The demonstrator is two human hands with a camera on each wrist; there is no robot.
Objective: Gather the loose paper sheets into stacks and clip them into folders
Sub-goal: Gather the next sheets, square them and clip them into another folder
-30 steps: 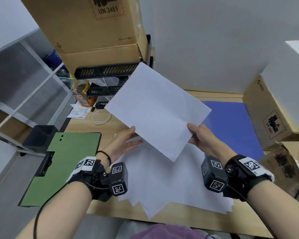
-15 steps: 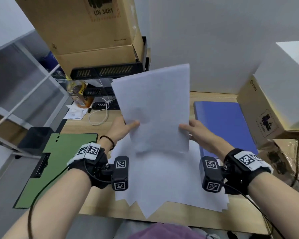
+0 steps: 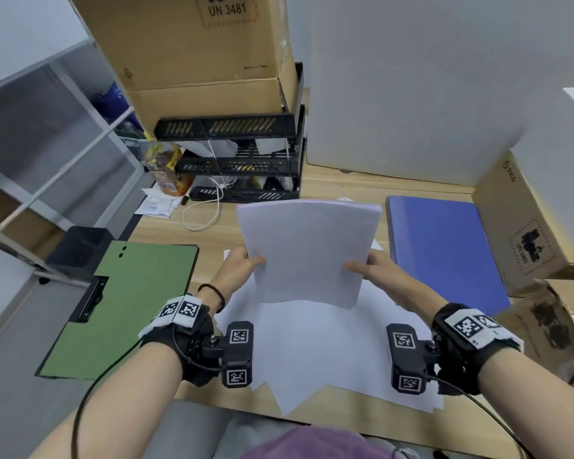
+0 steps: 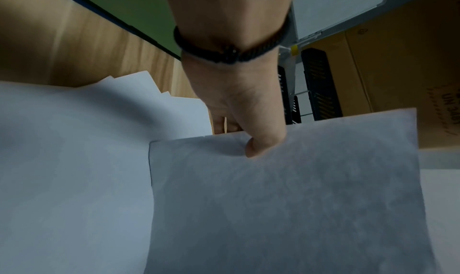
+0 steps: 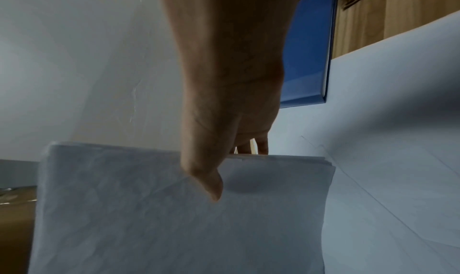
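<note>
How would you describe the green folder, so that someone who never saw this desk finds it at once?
Start at the wooden desk and go to its left edge, left of the left hand. The green folder lies flat there, partly over the desk edge. Unlike the blue folder on the right, it has a black clip on its left side.

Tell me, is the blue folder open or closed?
Closed. The flat blue plastic folder lies flat on the wooden desk with its cover down, and no papers or clip show inside it.
</note>
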